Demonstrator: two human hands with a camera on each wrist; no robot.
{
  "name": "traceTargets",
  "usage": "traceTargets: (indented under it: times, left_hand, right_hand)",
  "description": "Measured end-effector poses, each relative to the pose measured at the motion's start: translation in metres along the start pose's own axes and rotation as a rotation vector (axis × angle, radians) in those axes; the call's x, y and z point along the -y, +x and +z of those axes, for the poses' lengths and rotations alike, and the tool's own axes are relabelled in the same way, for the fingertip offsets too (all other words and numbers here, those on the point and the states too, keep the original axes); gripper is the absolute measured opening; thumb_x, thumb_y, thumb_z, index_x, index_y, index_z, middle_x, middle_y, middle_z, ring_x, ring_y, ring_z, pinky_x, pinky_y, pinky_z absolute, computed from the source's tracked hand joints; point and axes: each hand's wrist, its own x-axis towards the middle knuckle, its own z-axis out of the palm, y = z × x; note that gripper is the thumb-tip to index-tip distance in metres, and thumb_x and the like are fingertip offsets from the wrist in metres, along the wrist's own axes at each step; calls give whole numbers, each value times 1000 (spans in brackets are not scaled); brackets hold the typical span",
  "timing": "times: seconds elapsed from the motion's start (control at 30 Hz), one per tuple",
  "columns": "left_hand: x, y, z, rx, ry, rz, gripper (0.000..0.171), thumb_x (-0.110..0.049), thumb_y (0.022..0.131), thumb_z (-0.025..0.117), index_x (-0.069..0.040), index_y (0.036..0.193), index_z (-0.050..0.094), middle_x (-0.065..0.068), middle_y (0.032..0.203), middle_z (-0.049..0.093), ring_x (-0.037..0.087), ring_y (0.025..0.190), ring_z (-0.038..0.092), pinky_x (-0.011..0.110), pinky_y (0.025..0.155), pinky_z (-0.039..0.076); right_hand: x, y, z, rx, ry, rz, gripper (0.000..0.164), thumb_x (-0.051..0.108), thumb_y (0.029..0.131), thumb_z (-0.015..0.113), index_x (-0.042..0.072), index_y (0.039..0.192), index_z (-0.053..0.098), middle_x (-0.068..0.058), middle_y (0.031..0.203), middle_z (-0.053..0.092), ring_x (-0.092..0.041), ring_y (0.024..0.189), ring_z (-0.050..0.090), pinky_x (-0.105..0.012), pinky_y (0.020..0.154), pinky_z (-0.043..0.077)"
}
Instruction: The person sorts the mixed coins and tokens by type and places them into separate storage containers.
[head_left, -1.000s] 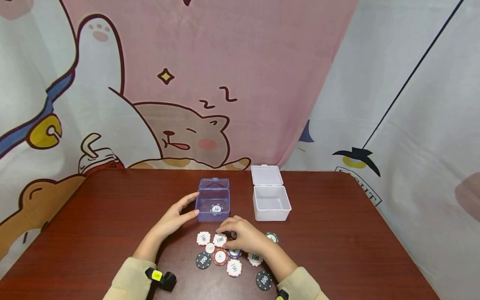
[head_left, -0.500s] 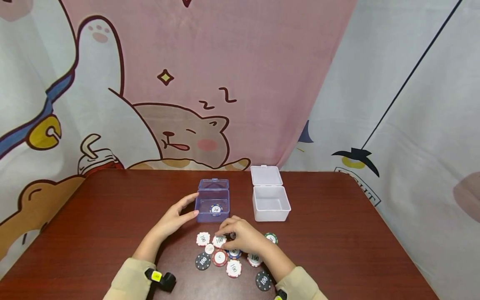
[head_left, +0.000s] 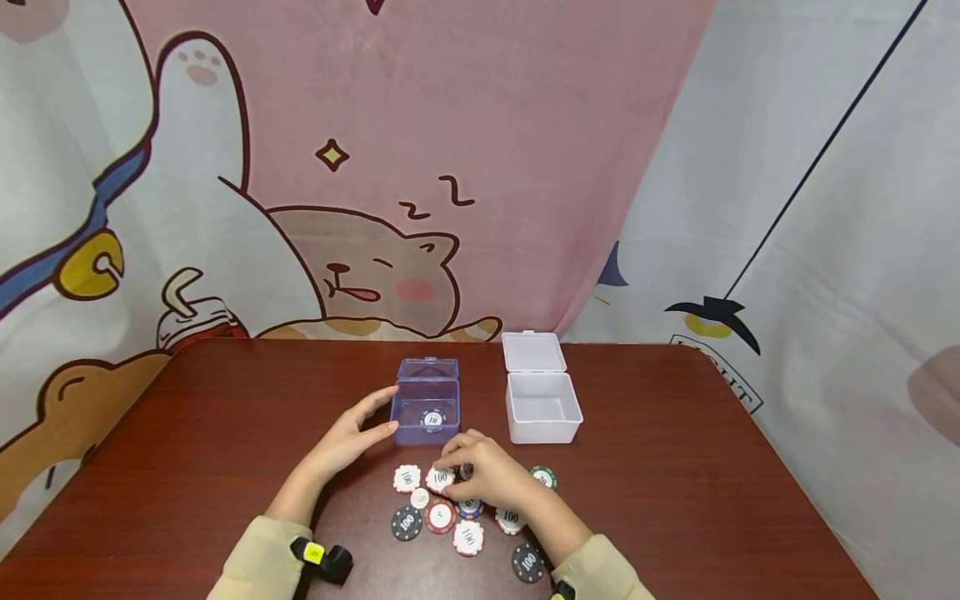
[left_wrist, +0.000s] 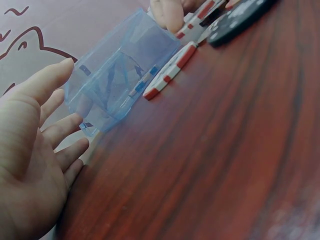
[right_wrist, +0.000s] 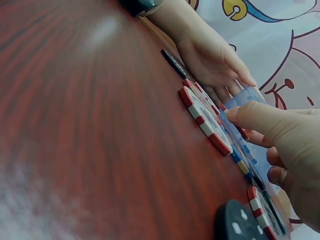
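My left hand [head_left: 343, 440] rests at the left side of a clear blue plastic box [head_left: 403, 408], fingers extended and thumb near its front corner. The box's lid [head_left: 427, 368] is swung back, and a blue-and-white poker chip [head_left: 432, 419] marked 10 lies inside. In front of the box, my right hand [head_left: 489, 473] has thumb and index finger at opposite edges of a white poker chip [head_left: 439, 478] marked 100, pinching it at the table. Part of that chip and others behind the hand are hidden. In the left wrist view, the left fingers [left_wrist: 65, 131] are spread beside the box.
Around the right hand lie several poker chips, among them a black chip [head_left: 407, 523], a red chip [head_left: 440, 517], a white chip [head_left: 468, 537] and a green chip [head_left: 543, 476]. A white box [head_left: 545, 431] with its lid raised stands right of the blue one.
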Motion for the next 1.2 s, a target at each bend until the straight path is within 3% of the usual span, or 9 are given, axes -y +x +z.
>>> traceTargets:
  times: [0.8,1.03,1.2]
  left_hand:
    - [0,0,1,-15,-1,8,56,-6,90,65,3,141,42,28,141,41,44,131,33,63,104,21]
    - [36,9,0,-20,-10,30,59,-17,90,67,-9,143,43,19,144,42,37,134,33,61,106,20]
    - [17,5,2,-18,0,18,57,-9,90,65,-1,142,41,25,142,41,42,132,32,63,105,20]
  right_hand:
    - [18,3,-25,-115,-36,-13,31,18,77,80,9,106,75,4,103,62,-11,95,51,-26,80,46]
    - [17,10,-32,-176,-67,-84,32,14,74,82,6,104,75,-2,102,64,-15,96,54,-26,80,47]
    - [19,16,-35,-192,-78,-57,33,14,74,82,7,104,75,-1,103,63,-15,96,53,-28,79,47]
